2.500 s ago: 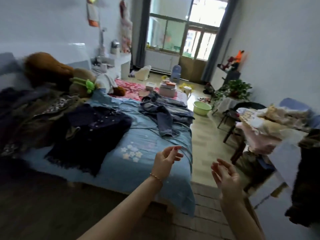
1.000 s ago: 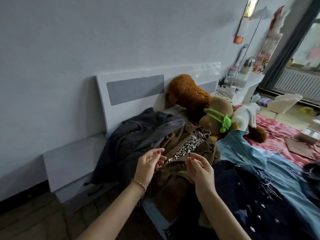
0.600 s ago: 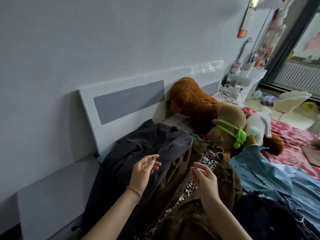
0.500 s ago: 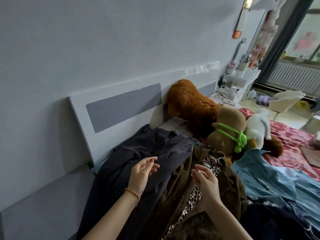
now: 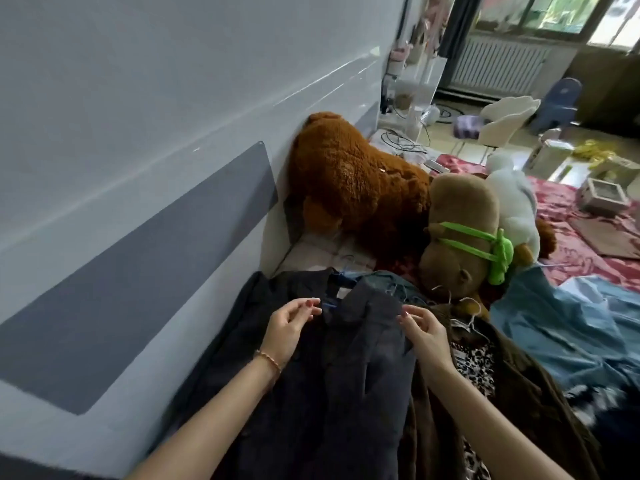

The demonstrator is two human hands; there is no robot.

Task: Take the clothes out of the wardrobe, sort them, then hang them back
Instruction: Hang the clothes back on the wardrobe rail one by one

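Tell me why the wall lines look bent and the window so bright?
Head view: the wide lens bows the headboard edges; daylight from the window washes out the far corner, while the dark coat under both hands stays dim, its detail lost; the edges are slightly blurred.

No legible text, labels, brands, numbers or signs appear on any surface or object in this view.

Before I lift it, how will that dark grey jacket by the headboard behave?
The dark grey woven jacket lies creased and draped, so it will probably sag and fold. It looks thick, so likely weighty. A blue hanger shows at its collar; lifting there may keep its shape.
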